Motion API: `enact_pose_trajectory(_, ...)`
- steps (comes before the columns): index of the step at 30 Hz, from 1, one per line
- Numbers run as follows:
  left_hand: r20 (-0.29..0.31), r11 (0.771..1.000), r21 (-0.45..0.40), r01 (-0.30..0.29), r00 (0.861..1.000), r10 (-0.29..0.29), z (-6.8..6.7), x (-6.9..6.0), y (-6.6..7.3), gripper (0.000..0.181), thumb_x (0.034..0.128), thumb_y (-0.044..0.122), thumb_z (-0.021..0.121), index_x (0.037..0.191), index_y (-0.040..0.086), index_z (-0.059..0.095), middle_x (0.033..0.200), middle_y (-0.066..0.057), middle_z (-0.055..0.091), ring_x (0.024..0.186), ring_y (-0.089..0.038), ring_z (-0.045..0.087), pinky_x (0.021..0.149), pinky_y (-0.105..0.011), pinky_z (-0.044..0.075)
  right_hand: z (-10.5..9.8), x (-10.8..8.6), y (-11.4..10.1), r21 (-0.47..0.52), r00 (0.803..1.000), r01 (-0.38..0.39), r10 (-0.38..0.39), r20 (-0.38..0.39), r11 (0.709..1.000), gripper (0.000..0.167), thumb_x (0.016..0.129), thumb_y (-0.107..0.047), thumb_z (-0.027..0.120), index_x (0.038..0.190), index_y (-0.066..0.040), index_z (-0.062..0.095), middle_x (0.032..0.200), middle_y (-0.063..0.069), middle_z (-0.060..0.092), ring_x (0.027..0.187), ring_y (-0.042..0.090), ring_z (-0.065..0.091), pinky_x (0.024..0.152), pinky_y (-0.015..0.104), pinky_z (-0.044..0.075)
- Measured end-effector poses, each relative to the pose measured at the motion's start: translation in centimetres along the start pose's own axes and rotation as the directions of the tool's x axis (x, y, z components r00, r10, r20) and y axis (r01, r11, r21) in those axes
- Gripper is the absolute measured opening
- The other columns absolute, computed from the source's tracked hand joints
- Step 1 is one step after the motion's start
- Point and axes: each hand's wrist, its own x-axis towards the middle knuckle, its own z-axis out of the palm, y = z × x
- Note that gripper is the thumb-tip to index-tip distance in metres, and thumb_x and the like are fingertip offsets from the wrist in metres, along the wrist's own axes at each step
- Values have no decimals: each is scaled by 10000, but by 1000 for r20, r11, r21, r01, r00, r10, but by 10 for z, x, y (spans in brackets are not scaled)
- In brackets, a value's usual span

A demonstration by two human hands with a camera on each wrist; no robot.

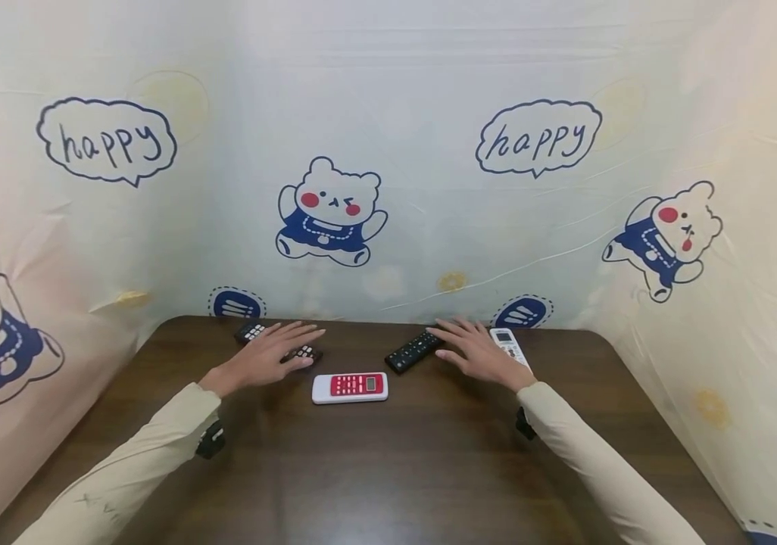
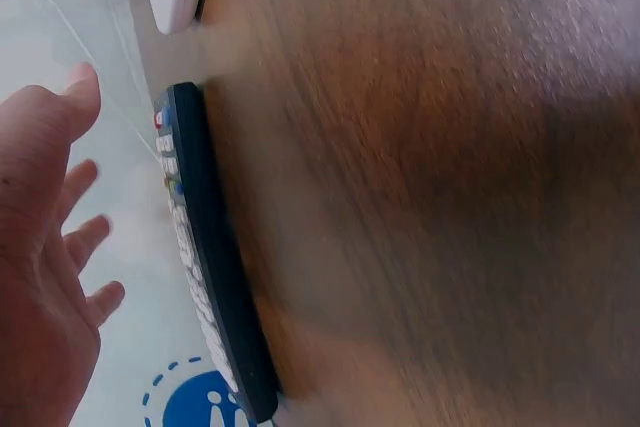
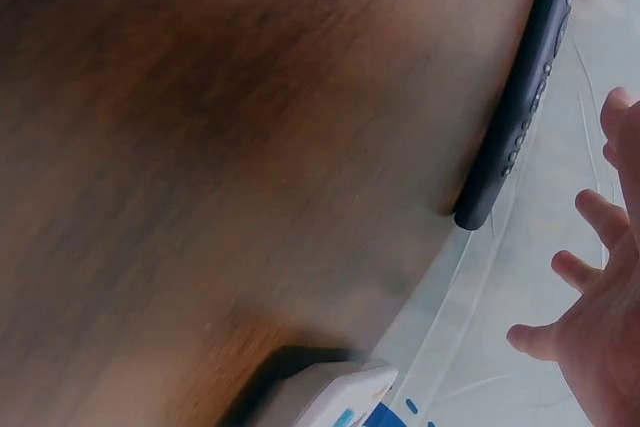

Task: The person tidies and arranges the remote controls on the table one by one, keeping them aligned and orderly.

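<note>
My left hand (image 1: 262,359), fingers spread and nearly straight, is above a black remote control with pale buttons (image 1: 307,353) and hides its middle. The left wrist view shows this black remote (image 2: 215,257) flat on the table, apart from the hand (image 2: 45,217). Over on the right, my right hand (image 1: 475,354) is also spread, between a plain black remote control (image 1: 410,353) and a white remote control (image 1: 508,344), whose lower end it covers. A gap separates that hand (image 3: 600,317) from the plain black remote (image 3: 515,107) in the right wrist view. Neither hand holds anything.
A white remote control with a red keypad panel (image 1: 354,387) lies crosswise between the hands, nearer the person. Everything rests on a dark brown wooden table (image 1: 361,469). Pale printed cloth (image 1: 416,227) hangs along its back and both sides.
</note>
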Motion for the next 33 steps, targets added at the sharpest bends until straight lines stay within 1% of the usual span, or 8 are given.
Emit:
enact_pose_trajectory(6, 9, 999, 43, 21, 1000, -22, -2, -4, -9, 555, 1033, 317, 643, 1550, 154, 522, 1589, -176, 497, 1492, -494, 383, 1212, -732, 207, 8, 8, 1, 9, 999, -11, 11, 36, 1000, 550, 1092, -351, 554, 1609, -207, 435, 1680, 132, 372, 1553, 466, 273, 1221, 734, 178)
enact_pose_trajectory(8, 5, 999, 42, 2, 1000, -3, -1, -5, -14, 516, 1036, 286, 640, 1529, 161, 550, 1564, -196, 521, 1469, -522, 399, 1194, -753, 214, 10, 10, 0, 6, 999, -9, 8, 48, 1000, 539, 1097, -333, 547, 1608, -204, 436, 1680, 138, 371, 1555, 473, 264, 1224, 734, 171)
enact_pose_trajectory(14, 35, 999, 46, -6, 999, 5, -7, -5, -18, 445, 993, 128, 698, 1434, 166, 653, 1494, -207, 589, 1413, -530, 473, 1170, -767, 246, 10, 17, -7, -17, 998, 61, -61, 16, 998, 499, 1071, -145, 597, 1561, -133, 503, 1644, 207, 404, 1508, 520, 322, 1207, 727, 235)
enact_pose_trajectory(18, 37, 997, 73, -5, 999, 2, -5, 0, -22, 431, 968, 88, 728, 1390, 163, 689, 1431, -191, 644, 1363, -489, 545, 1141, -779, 287, 10, 23, -14, -41, 998, 66, -65, 17, 997, 494, 1054, -84, 612, 1539, -132, 533, 1645, 198, 405, 1503, 507, 339, 1215, 701, 254)
enact_pose_trajectory(23, 37, 998, 57, 9, 999, -11, 4, 3, -30, 378, 965, 108, 747, 1339, 162, 727, 1334, -156, 707, 1275, -425, 627, 1096, -738, 389, 15, 27, -17, -21, 994, 58, -55, 96, 998, 460, 1075, -104, 579, 1533, -126, 542, 1662, 186, 382, 1516, 478, 330, 1211, 711, 251)
enact_pose_trajectory(27, 17, 999, 34, -1, 1000, 1, 3, 4, -33, 359, 948, 123, 773, 1305, 154, 746, 1280, -145, 725, 1220, -409, 649, 1062, -697, 445, 18, 29, -18, 9, 987, 29, -30, 160, 1000, 442, 1098, -136, 537, 1540, -134, 532, 1655, 172, 401, 1531, 465, 313, 1199, 742, 233)
enact_pose_trajectory(30, 14, 1000, 12, 2, 1000, -2, 0, 7, -35, 352, 941, 128, 779, 1292, 152, 754, 1270, -140, 725, 1209, -401, 652, 1061, -669, 471, 18, 30, -19, 6, 986, 17, -18, 166, 1000, 439, 1104, -147, 523, 1543, -136, 527, 1609, 174, 468, 1508, 458, 361, 1191, 744, 250)
enact_pose_trajectory(33, 44, 999, -23, 24, 999, -23, 0, 12, -38, 347, 952, 143, 767, 1299, 148, 745, 1298, -141, 711, 1224, -402, 642, 1058, -653, 487, 18, 31, -18, -22, 989, 30, -26, 148, 999, 429, 1105, -162, 527, 1533, -135, 539, 1500, 173, 562, 1407, 410, 476, 1158, 696, 350)
